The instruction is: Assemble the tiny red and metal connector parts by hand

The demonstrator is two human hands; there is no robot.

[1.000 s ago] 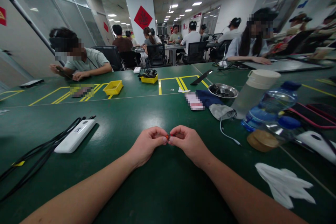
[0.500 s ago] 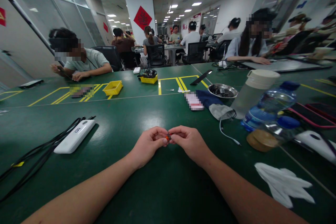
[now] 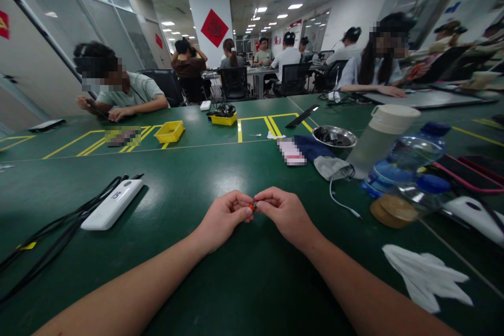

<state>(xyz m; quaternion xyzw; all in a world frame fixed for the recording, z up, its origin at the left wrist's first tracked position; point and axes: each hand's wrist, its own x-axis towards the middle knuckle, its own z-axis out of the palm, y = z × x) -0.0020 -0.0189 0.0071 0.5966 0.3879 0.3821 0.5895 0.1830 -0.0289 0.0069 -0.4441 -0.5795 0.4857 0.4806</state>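
Orange-and-dark piece: tiny, held over the green tabletop between the two hands, near the middle of the view; fingertips cover much of it, so its exact form and material cannot be told.
Left hand: fingers curled, thumb pressed toward the forefinger in a close pinch, with the orange side of the piece between them.
Right hand: also drawn into a narrow pinch, thumb and forefinger meeting at the darker side; it appears to have hold of that end, with the tips almost touching the other hand's.
Weight: surely very light, judging by its size; fingertip force should be plenty.
Stiffness: likely rigid, since no sag shows, though so little is visible that this is a guess.
Slip: with so little surface to grip, it could easily twist or pop out of a hard squeeze.
Fragility: any thin or projecting part might bend or snap, so pressure is best kept even.
Best hold: opposite outer edges, one pinch per side, using the pads rather than the nails.
Tabletop neighbours: white power bank to the left, crumpled white tissue or cloth to the right, both well apart from the piece.
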